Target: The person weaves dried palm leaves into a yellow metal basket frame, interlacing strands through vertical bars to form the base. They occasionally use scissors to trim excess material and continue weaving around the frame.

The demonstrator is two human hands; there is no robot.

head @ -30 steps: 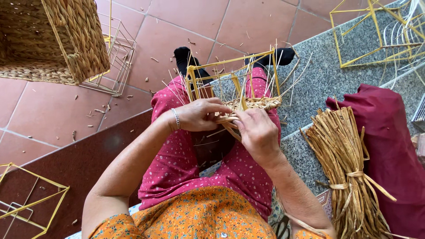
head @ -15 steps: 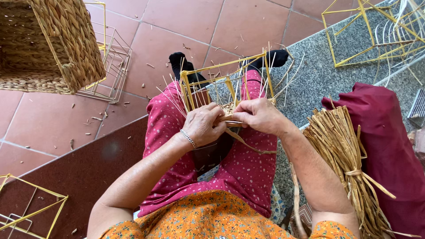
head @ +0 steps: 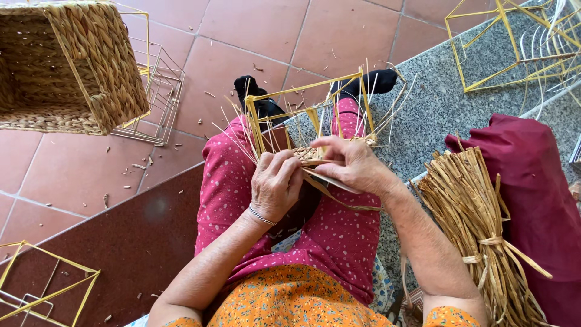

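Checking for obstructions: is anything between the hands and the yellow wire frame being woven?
Nothing visible. The left hand and right hand are already on the straw weaving inside the yellow wire frame on the lap.

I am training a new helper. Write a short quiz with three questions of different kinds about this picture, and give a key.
1. True or false: both hands work at the yellow wire frame on the person's lap.
2. What lies beside the person's right arm? A) a tied bundle of dried straw B) a pair of scissors C) a ball of string
3. What stands at the top left on the tiled floor?

Key
1. True: left hand and right hand both hold straw strands at the frame.
2. A
3. A finished woven basket.
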